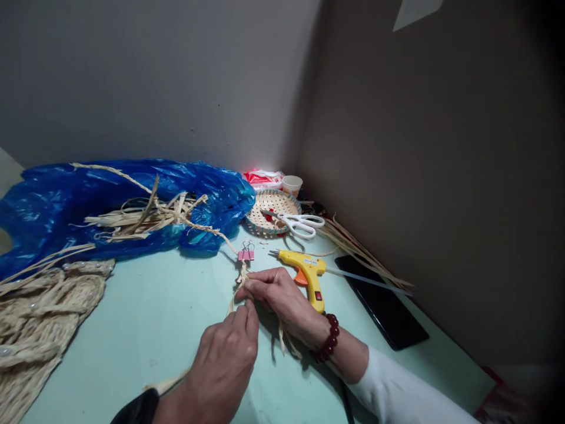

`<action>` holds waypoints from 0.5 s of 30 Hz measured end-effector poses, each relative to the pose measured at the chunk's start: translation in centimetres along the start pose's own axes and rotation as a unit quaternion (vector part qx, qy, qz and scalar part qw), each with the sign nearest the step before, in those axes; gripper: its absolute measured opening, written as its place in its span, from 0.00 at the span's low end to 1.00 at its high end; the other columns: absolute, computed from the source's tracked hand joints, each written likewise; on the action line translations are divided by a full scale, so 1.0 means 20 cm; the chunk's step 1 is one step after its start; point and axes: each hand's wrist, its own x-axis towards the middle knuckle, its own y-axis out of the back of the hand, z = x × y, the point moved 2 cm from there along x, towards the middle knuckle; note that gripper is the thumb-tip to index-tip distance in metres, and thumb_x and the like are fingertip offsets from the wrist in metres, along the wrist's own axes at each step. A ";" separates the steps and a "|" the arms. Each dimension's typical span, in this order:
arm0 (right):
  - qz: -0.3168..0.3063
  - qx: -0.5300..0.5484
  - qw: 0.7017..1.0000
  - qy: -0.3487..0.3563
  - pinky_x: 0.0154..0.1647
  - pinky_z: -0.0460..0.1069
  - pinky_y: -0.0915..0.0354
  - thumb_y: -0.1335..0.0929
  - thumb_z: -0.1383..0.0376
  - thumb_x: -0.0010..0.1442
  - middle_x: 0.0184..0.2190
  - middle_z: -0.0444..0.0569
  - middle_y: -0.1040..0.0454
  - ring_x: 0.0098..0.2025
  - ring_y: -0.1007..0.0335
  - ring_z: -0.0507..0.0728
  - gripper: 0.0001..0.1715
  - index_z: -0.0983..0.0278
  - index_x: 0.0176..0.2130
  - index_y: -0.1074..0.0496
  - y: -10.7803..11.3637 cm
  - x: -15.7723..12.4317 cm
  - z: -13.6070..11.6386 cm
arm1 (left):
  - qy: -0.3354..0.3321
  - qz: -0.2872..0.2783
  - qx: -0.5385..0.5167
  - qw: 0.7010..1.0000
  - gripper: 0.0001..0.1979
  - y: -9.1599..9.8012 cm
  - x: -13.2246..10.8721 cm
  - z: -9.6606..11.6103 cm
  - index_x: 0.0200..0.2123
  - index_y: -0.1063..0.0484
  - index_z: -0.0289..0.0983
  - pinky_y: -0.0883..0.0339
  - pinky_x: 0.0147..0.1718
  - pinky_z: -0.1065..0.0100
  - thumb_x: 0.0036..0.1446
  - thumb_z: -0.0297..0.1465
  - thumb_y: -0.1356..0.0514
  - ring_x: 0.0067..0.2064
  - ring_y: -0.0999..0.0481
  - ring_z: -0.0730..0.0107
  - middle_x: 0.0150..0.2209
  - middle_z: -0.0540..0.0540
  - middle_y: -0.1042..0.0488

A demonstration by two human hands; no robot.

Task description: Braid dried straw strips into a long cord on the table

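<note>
1. In the head view, a straw braid [243, 272] is in the middle of the green table [145, 330], just past the hands.
2. The right hand [282, 300] has its thumb and finger clamped on the braid. Red beads [326, 341] go around its wrist.
3. The left hand [227, 359] is nearer and to the left, with its tips right by the right hand. Its fingers are bent and close together. The tips are hidden, so I cannot tell if they pinch a strip.
4. A pink clip [246, 255] is on the braid, just past the right fingers. From the clip, a thin straw rope [205, 228] runs far and left to a blue bag [53, 194].
5. Lots of straw [128, 218] lies on the bag. Near it, at the left edge, is a woven straw piece [66, 303] with shiny beads.
6. At the far side is a round basket [252, 227]. White scissors [304, 224] rest partly on it. A cup [292, 185] and a red and white pack [263, 178] are behind it.
7. Right of the hands lies a yellow glue gun [313, 268]. A clear stick [366, 278] pokes out of its back and goes over a black phone [384, 306].
</note>
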 end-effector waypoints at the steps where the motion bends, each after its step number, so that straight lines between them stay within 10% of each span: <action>1: -0.002 0.009 1.000 0.002 0.23 0.44 0.50 0.36 0.67 0.55 0.18 0.41 0.35 0.20 0.51 0.47 0.13 0.69 0.24 0.25 0.00 0.00 0.00 | 0.007 -0.033 -0.013 0.999 0.31 0.00 0.01 0.00 0.53 0.31 0.26 0.27 0.29 0.63 0.45 0.11 0.55 0.34 0.20 0.57 0.36 0.34 0.21; 6: -0.003 0.005 1.000 0.004 0.21 0.44 0.57 0.35 0.69 0.54 0.14 0.39 0.42 0.19 0.54 0.47 0.12 0.69 0.22 0.28 0.02 0.00 0.00 | 0.030 -0.118 -0.186 0.975 0.19 0.11 0.05 -0.13 0.45 0.26 0.37 0.31 0.39 0.56 0.59 0.22 0.53 0.43 0.24 0.53 0.43 0.39 0.23; 8: 0.003 0.004 1.000 0.003 0.20 0.45 0.60 0.35 0.68 0.53 0.13 0.38 0.45 0.18 0.57 0.47 0.12 0.69 0.22 0.28 0.02 0.00 0.00 | 0.072 -0.098 -0.268 0.956 0.16 0.15 0.08 -0.24 0.28 0.25 0.39 0.34 0.37 0.59 0.62 0.35 0.49 0.37 0.25 0.57 0.34 0.44 0.24; 11: 0.005 0.027 1.000 -0.003 0.21 0.46 0.62 0.34 0.65 0.53 0.13 0.38 0.46 0.19 0.58 0.47 0.12 0.68 0.21 0.29 0.01 0.00 0.00 | 0.157 -0.015 -0.320 0.934 0.13 0.18 0.15 -0.39 0.31 0.28 0.38 0.38 0.38 0.60 0.58 0.40 0.45 0.38 0.28 0.58 0.33 0.45 0.27; 15: -0.017 0.068 0.997 0.013 0.21 0.46 0.61 0.35 0.64 0.55 0.16 0.40 0.41 0.20 0.57 0.47 0.13 0.68 0.23 0.28 0.00 0.00 0.01 | 0.107 -0.109 -0.604 0.782 0.06 0.09 0.21 -0.37 0.33 0.33 0.38 0.41 0.30 0.69 0.57 0.35 0.44 0.29 0.34 0.70 0.26 0.52 0.33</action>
